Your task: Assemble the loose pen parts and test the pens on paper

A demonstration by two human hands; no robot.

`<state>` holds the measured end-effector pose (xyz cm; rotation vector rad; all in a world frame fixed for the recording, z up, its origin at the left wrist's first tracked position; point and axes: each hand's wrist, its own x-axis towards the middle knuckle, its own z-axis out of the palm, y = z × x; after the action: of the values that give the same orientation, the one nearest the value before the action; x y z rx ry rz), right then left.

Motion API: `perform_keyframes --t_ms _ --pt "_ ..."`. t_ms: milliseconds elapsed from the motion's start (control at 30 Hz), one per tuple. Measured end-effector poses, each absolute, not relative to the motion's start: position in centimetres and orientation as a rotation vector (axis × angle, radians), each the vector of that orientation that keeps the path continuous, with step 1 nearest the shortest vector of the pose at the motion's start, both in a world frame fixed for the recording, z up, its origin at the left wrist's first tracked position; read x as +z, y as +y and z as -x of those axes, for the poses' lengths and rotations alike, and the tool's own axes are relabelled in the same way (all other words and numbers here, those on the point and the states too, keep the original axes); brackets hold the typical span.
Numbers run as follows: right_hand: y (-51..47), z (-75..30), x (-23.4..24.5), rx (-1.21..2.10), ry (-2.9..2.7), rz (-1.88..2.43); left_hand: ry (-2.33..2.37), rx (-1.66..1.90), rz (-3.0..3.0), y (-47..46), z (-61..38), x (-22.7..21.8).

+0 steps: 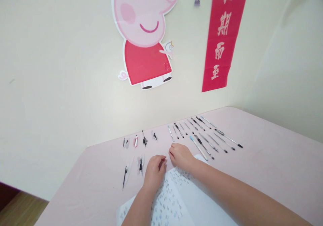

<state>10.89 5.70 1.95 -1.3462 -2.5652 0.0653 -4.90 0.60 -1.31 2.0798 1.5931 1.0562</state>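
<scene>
My left hand (155, 168) is just above the top edge of a sheet with small dark printed marks (168, 202), its fingers curled together. Close beside it on the right, my right hand (181, 155) is closed, its fingertips turned toward the left one. A small gap separates the two hands. Whatever the fingers may pinch is hidden or too small to make out. Left of my hands lie a clear pen part with a black clip (140, 165) and a dark refill (124, 177). To the right lies a pale blue-capped pen (199, 148).
Several pens lie in two slanted rows on the pink tabletop (264, 172), among them a black-capped clear pen (228, 138). Farther left are a pink pen piece (136, 141) and other small parts. The wall behind bears a cartoon pig cutout (148, 63) and a red banner (224, 37).
</scene>
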Motion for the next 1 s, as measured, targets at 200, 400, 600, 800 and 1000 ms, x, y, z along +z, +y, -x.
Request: perform_keyframes --t_ms 200,400,600,800,1000 --pt "3.5 -10.4 1.4 0.166 -2.537 1.351 1.576 1.014 -2.109 0.6 4.8 -1.2" --pt "4.7 -9.7 1.3 0.221 -2.504 1.359 1.584 1.022 -2.063 0.7 4.8 -1.3" --pt "7.4 -8.0 0.4 0.209 -2.395 1.346 1.642 1.057 -1.909 0.7 4.8 -1.7" --pt "11.2 -4.8 0.2 0.217 -2.326 1.303 1.621 1.129 -1.815 0.5 4.6 -1.3" --pt "13.6 -1.8 -0.5 0.211 -2.368 1.328 1.626 1.11 -1.812 0.7 4.7 -1.5"
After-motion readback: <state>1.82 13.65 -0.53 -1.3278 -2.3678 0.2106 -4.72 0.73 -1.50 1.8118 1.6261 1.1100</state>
